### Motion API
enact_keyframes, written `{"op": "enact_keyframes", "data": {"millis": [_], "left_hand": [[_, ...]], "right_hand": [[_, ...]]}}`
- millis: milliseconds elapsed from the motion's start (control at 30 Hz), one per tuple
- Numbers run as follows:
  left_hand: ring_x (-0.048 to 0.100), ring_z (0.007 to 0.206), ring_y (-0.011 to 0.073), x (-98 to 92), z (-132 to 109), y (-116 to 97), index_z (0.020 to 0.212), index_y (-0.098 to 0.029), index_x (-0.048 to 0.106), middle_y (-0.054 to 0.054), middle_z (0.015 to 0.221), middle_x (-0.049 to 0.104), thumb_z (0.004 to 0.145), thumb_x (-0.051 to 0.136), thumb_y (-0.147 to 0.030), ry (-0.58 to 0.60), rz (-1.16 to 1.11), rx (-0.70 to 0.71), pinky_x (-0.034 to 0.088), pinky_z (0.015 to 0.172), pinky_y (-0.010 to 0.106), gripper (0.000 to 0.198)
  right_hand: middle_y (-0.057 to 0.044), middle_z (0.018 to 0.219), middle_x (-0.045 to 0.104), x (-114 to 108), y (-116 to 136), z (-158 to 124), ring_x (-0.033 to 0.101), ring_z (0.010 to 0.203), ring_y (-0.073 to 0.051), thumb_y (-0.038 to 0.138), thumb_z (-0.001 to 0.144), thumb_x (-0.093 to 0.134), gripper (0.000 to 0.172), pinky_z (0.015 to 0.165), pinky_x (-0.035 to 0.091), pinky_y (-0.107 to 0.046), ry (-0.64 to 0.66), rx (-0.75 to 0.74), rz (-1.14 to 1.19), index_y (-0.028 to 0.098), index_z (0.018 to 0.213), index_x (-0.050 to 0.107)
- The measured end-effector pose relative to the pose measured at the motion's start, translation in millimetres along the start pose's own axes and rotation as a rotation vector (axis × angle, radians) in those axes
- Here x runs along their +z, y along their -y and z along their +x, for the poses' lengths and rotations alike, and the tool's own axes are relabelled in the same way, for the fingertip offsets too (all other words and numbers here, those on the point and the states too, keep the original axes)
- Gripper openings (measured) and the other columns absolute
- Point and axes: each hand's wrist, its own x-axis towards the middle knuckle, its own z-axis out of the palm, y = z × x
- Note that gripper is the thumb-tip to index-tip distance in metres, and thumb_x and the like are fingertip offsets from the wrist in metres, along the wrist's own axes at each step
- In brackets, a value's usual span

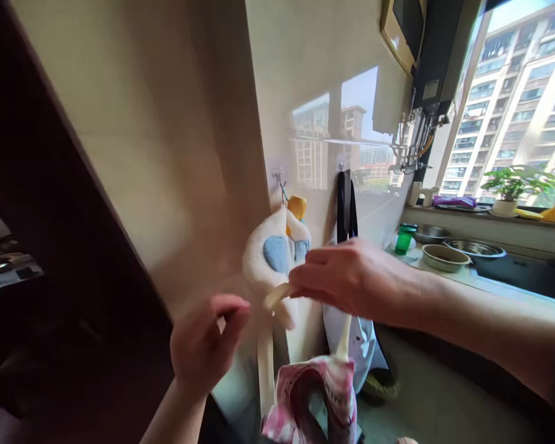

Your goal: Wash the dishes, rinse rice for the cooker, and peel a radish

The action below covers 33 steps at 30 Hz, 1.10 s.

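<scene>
Cream strap [277,296], thin fabric, blurred with motion, is pinched at its end by the right hand [346,280]; fingers closed narrow on it. The strap seems to belong to the pink patterned cloth [326,394] hanging at 6 o'clock in the head view; a second cream strap [343,339] rises from that cloth toward the underside of the right hand, and a longer band [265,370] drops at 7 o'clock.

Left hand [208,345] at 8 o'clock from the right hand, fingers curled, thumb and forefinger half-closed. Cannot tell whether it grips anything; it sits just beside the strap end, possibly apart from it.

Behind the hands, at 12 o'clock from the strap: white plush towel [275,259] with blue patches, hung from a wall hook [280,179]. An orange item [296,206] hangs with it. Dark apron straps [346,206] on a second hook at 1 o'clock.

Counter at 3 o'clock: green cup [404,239], metal bowls [444,257], potted plant [513,185] on the sill.

Risks, as judged:
- Strap end slipping from the narrow pinch, since only the tip is held; the cloth would then sag or drop.
- Strap snagging on the plush towel, which hangs very close.
- Straps tangling, as several hang together.
- Elbow sweeping the cup if the right arm swings back.
</scene>
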Motion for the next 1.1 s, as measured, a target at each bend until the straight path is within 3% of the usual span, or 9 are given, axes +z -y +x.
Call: {"op": "enact_keyframes", "data": {"millis": [67,167,233,433,500,700,900,1000,1100], "left_hand": [[0.062,0.07,0.0144,14.1,8.0,-9.9,0.097,-0.021,0.063,0.003,0.082,0.067,0.076,0.071,-0.036,0.106,-0.262,-0.057,0.051,0.065,0.024,0.027],[0.066,0.078,0.0193,58.9,20.6,-30.8,0.106,-0.018,0.062,0.009,0.088,0.069,0.085,0.057,-0.048,0.754,-0.681,-0.205,0.054,0.068,0.03,0.037],[0.065,0.063,0.0156,92.1,25.6,-48.3,0.108,-0.018,0.061,0.006,0.073,0.068,0.093,0.044,-0.046,0.98,-0.924,-0.279,0.052,0.057,0.026,0.036],[0.063,0.063,0.0107,171.4,38.5,-109.2,0.111,-0.018,0.059,0.0,0.072,0.065,0.092,0.05,-0.042,0.532,-1.105,-0.274,0.051,0.058,0.022,0.032],[0.065,0.069,0.01,195.1,42.5,-138.7,0.112,-0.018,0.059,0.0,0.078,0.064,0.092,0.051,-0.038,0.48,-1.108,-0.248,0.052,0.061,0.021,0.029],[0.068,0.093,0.0184,241.6,50.8,-232.2,0.104,-0.02,0.065,0.001,0.094,0.066,0.093,0.047,-0.03,0.875,-1.176,-0.356,0.055,0.071,0.031,0.023],[0.068,0.059,0.0191,265.6,21.5,-218.0,0.132,-0.023,0.052,0.004,0.074,0.07,0.073,0.071,-0.048,1.231,-0.877,-0.078,0.053,0.048,0.026,0.067],[0.055,0.038,0.0154,286.0,-14.1,-210.9,0.131,-0.016,0.054,-0.005,0.043,0.052,0.077,0.067,-0.046,0.838,-0.257,0.127,0.04,0.039,0.021,0.063],[0.066,0.067,0.019,299.1,-33.9,-231.4,0.122,-0.015,0.062,0.005,0.073,0.066,0.085,0.058,-0.041,0.436,0.058,0.289,0.048,0.057,0.026,0.045]], "right_hand": [[0.003,0.062,0.052,-9.4,-5.4,-7.4,0.048,0.055,-0.006,0.039,0.087,0.061,0.023,0.053,0.035,-0.021,-0.048,0.07,0.025,0.021,0.072,0.064],[0.003,0.069,0.056,-19.7,-17.6,-14.7,0.055,0.066,-0.009,0.036,0.088,0.059,0.019,0.063,0.04,-0.022,-0.026,0.166,-0.019,0.021,0.08,0.067],[0.002,0.075,0.058,-23.4,-24.2,-29.9,0.057,0.074,-0.011,0.031,0.088,0.056,0.016,0.069,0.042,-0.025,-0.071,0.273,-0.07,0.02,0.086,0.067],[-0.004,0.104,0.057,-8.1,14.4,-124.2,0.057,0.094,-0.015,0.026,0.089,0.05,0.023,0.082,0.049,-0.031,-0.823,0.642,-0.133,0.023,0.11,0.056],[-0.005,0.106,0.057,6.0,38.5,-151.6,0.057,0.096,-0.016,0.029,0.086,0.056,0.028,0.083,0.049,-0.032,-0.906,0.673,-0.041,0.022,0.112,0.053],[0.005,0.056,0.046,-20.5,95.8,-218.6,0.043,0.048,-0.007,0.046,0.092,0.048,0.029,0.044,0.036,-0.019,-0.751,0.891,0.575,0.019,0.085,0.053],[0.01,0.044,0.026,-144.4,180.3,-299.8,0.019,0.035,-0.006,0.038,0.085,0.06,0.017,0.034,0.016,-0.02,-1.044,0.915,0.394,0.021,0.082,0.057],[0.01,0.044,0.026,-182.2,210.6,-332.3,0.017,0.034,-0.005,0.031,0.083,0.061,0.009,0.032,0.015,-0.019,-0.976,1.0,0.379,0.022,0.082,0.061],[0.009,0.049,0.032,-200.3,244.4,-363.4,0.026,0.036,-0.003,0.032,0.082,0.064,0.011,0.033,0.02,-0.016,-0.955,1.135,0.277,0.022,0.087,0.062]]}}
